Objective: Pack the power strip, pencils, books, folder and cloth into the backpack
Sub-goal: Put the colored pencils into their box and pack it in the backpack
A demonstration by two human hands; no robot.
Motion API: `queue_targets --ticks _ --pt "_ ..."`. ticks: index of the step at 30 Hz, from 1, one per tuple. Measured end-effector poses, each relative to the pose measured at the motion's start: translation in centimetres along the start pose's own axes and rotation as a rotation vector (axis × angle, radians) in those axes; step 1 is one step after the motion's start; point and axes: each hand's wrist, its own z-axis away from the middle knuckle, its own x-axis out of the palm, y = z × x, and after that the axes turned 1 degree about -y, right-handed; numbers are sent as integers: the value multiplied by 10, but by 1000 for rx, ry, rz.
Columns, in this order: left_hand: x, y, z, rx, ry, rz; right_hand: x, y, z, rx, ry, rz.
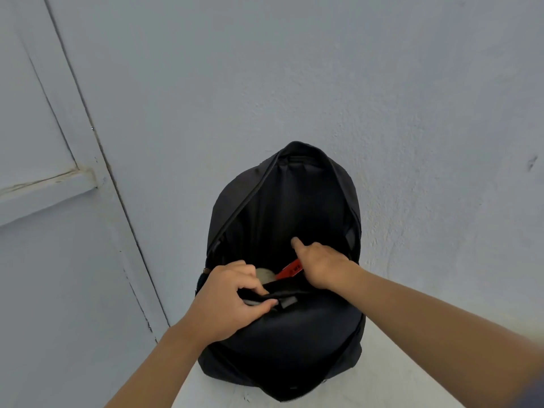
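1. The left hand (226, 304) is clamped on the near edge of the backpack's opening. Its thumb and curled fingers pinch the black fabric and hold the mouth apart.
2. The right hand (322, 266) reaches into the main compartment from the right. Its thumb (297, 244) sticks up and away, and its fingers are sunk out of sight in the bag, so I cannot tell whether they grip anything.
3. Just left of the right hand, a red flat thing (290, 269) shows inside the opening, touching or very near the hand. Beside it, next to the left hand's knuckles, lies a pale round thing (265, 275). What either one is cannot be made out.
4. The backpack (294, 348) is black and unzipped wide, with its back panel upright.
5. It stands on a white surface (397, 378), against a pale blue wall (382, 98).
6. A door (44, 231) of the same colour is on the left.
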Motion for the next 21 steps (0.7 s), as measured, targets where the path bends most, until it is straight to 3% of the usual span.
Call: queue_targets --ticks 8,12,15,19,21 --pt "4 3 4 -36 46 -28 -5 7 7 -11 151 -157" --pt "3 -1 3 -49 71 -20 -31 4 14 -136 478 -285" --pt "6 -2 -1 -36 94 -16 -48 -9 15 -202 676 -560" --pt "8 -4 -2 -19 103 7 -36 -24 4 -230 612 -893" --pt "8 -4 -1 -13 91 14 -15 -28 -8 -219 549 -873"
